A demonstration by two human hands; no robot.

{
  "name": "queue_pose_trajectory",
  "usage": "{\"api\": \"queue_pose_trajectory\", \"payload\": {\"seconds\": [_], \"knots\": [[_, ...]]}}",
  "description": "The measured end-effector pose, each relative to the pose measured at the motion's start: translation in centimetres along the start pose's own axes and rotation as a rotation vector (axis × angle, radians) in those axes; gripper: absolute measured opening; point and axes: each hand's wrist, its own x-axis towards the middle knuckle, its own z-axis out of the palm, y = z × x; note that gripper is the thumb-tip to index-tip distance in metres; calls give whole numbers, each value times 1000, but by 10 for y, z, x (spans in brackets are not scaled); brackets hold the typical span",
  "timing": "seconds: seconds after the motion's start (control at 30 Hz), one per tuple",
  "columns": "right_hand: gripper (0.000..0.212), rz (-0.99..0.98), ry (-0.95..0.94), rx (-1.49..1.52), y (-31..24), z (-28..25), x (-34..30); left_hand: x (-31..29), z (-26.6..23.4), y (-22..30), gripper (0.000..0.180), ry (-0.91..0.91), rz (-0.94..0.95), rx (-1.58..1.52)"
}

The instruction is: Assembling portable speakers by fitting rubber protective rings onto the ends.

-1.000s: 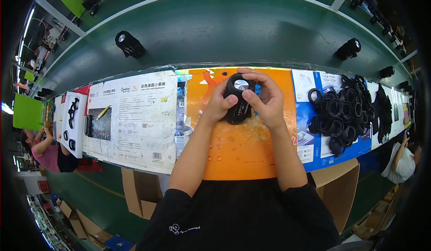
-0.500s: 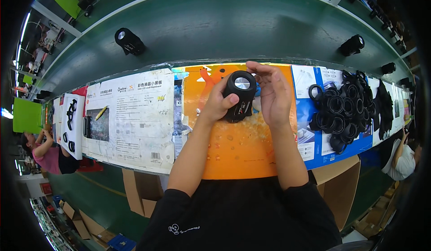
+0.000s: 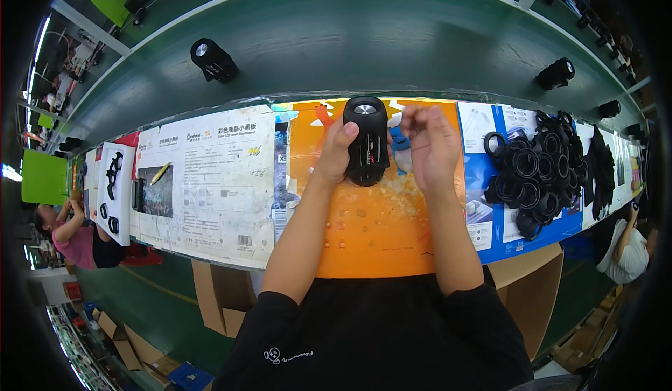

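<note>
A white printed sheet [image 3: 210, 174] is lying far left on the bench. Right of it, my left hand [image 3: 334, 154] is wrapping around a black cylindrical speaker [image 3: 366, 141], thumb pressing its left side, holding it upright above the orange mat [image 3: 371, 230]. The speaker is looking smooth and matte, with a round grey end cap. My right hand [image 3: 430, 146] is hovering just beside it, fingers loosely curled, pinching something small and blue. Farther right, black rubbery rings [image 3: 535, 174] are piling together.
</note>
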Motion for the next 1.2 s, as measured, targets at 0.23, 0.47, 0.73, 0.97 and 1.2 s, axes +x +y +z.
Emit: {"api": "queue_pose_trajectory", "payload": {"seconds": [0.23,0.47,0.73,0.97,1.2], "knots": [[47,-222,-309,-496,-5,24,1,-3,-3,-4,92,-29,94,148],[47,-142,-263,-506,-16,26,-2,-7,1,-2,92,-67,133,302],[43,16,-16,-304,-25,30,1,-18,22,2,83,-63,160,547],[47,12,90,81,-16,10,4,-5,12,-6,94,-37,124,331],[34,46,223,120,-11,17,3,0,1,-5,86,4,31,14]]}}
